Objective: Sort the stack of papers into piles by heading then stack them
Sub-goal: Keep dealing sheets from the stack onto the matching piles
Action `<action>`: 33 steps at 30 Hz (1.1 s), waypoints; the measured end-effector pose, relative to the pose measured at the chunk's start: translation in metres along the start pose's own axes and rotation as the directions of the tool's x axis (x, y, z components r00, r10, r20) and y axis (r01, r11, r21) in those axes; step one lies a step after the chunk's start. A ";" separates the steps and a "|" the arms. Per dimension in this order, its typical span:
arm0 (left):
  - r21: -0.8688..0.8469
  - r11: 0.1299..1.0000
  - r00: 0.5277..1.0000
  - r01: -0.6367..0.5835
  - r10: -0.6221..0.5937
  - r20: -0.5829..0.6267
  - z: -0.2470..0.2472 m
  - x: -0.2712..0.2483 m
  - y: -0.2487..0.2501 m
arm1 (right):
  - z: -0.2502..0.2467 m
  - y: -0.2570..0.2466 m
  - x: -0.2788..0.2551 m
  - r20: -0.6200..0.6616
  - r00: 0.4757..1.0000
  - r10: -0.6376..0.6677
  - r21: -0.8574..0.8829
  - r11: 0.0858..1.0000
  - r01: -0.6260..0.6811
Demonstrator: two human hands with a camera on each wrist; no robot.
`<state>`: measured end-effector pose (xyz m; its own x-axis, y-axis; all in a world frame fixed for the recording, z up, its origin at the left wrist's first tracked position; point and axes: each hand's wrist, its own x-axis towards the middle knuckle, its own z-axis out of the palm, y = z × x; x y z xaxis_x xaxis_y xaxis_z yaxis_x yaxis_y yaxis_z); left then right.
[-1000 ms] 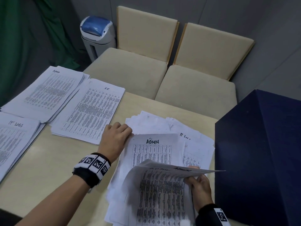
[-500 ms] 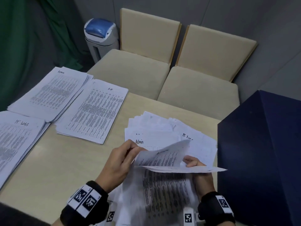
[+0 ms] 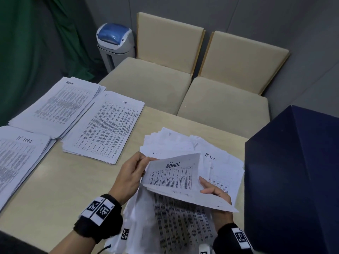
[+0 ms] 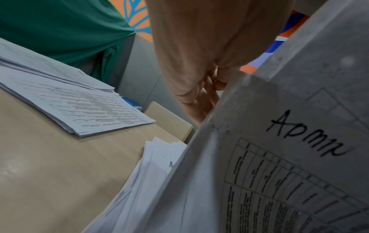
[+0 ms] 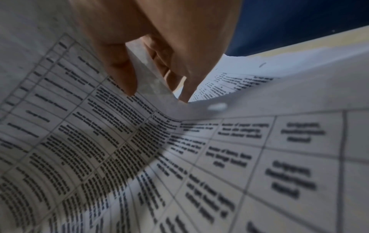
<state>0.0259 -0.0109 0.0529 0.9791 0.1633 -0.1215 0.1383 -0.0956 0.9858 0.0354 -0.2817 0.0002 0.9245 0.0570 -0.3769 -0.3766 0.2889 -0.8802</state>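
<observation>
A printed sheet headed ADMIN (image 3: 174,176) is lifted off the loose unsorted stack (image 3: 172,143) at the table's right. My left hand (image 3: 139,162) pinches its top left corner, and in the left wrist view the fingers (image 4: 201,100) curl behind the ADMIN sheet (image 4: 289,165). My right hand (image 3: 207,187) pinches the right edge of the lifted paper, thumb (image 5: 121,74) on top and the other fingers under the sheet (image 5: 139,141). Sorted piles lie at the left: Admin (image 3: 60,105), HR (image 3: 104,125) and IT Logs (image 3: 16,162).
The light wooden table (image 3: 55,189) shows bare wood between the piles and the stack. A dark blue box (image 3: 293,180) stands close on the right. Two beige chairs (image 3: 146,85) (image 3: 223,107) sit beyond the far edge, with a white and blue bin (image 3: 115,43) beside them.
My left hand left the stack's top left, took the ADMIN sheet's corner and raised it so its heading faces me. My right hand kept hold of the lifted paper.
</observation>
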 end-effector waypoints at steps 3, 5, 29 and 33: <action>-0.018 1.000 0.998 0.026 -0.025 0.055 0.004 0.002 0.007 | -0.009 0.017 0.008 -0.065 0.997 -0.040 -0.058 0.998 0.036; -0.020 0.999 0.996 0.031 -0.030 0.084 0.007 0.003 0.014 | -0.015 0.023 0.015 -0.062 0.996 -0.065 -0.080 0.995 0.060; -0.210 0.923 0.937 0.322 -0.280 0.208 0.002 -0.011 -0.035 | -0.023 0.009 0.007 -0.169 0.985 0.022 -0.085 0.996 -0.037; -0.107 0.974 0.972 0.198 -0.181 0.150 0.005 -0.014 -0.041 | -0.038 0.019 0.007 -0.237 0.969 0.073 -0.040 0.996 -0.085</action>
<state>0.0072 -0.0145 0.0137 0.9491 0.0284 -0.3137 0.3124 0.0439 0.9489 0.0320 -0.3120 -0.0302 0.8541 -0.1500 -0.4981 -0.4560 0.2448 -0.8557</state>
